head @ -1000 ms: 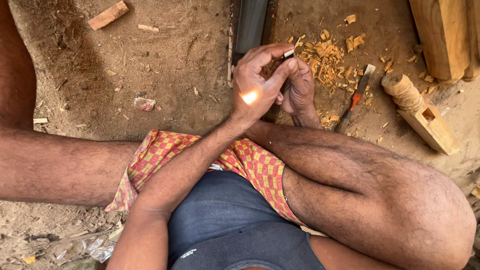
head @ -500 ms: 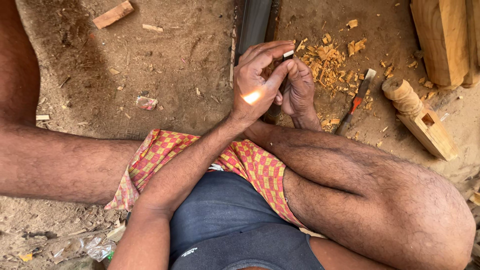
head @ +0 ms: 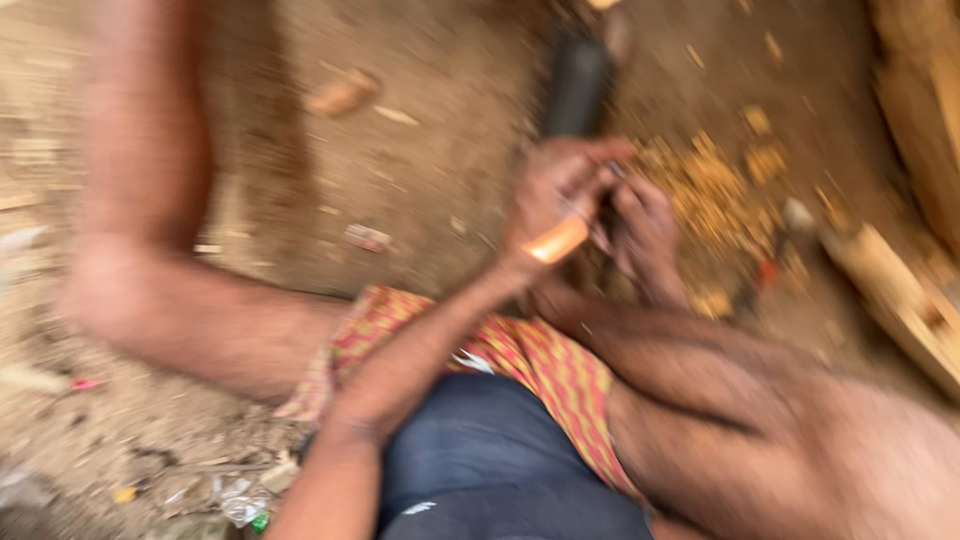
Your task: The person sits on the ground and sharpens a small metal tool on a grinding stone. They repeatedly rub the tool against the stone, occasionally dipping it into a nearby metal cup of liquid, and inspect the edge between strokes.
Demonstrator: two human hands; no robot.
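The view is motion-blurred throughout; fine detail is unreliable.

Both hands meet over the dirt floor (head: 200, 120) just beyond the person's folded legs, near the middle of the scene. The left hand (head: 555, 195) is raised with its back toward the camera, fingers (head: 590, 155) curled inward and clenched around a small item pinched at the tips. A small orange piece (head: 557, 240) shows at the heel of this hand; whether it is gripped or merely lit skin cannot be told. The right hand (head: 645, 235) sits just to the right, touching the left, its fingers also closed toward the same small dark item (head: 612, 172) between the two hands. What that item is cannot be made out.

Holding the work close to the body, forearms braced over the knee, appears to steady the hands for fine work.

A dark cylindrical bar (head: 578, 85) lies on the floor directly beyond the hands. Wood shavings (head: 710, 190) are scattered to the right of them. A pale wooden block (head: 900, 300) lies further right, with timber (head: 925, 110) at the far right edge. A checked red-and-yellow cloth (head: 540, 365) covers the lap.
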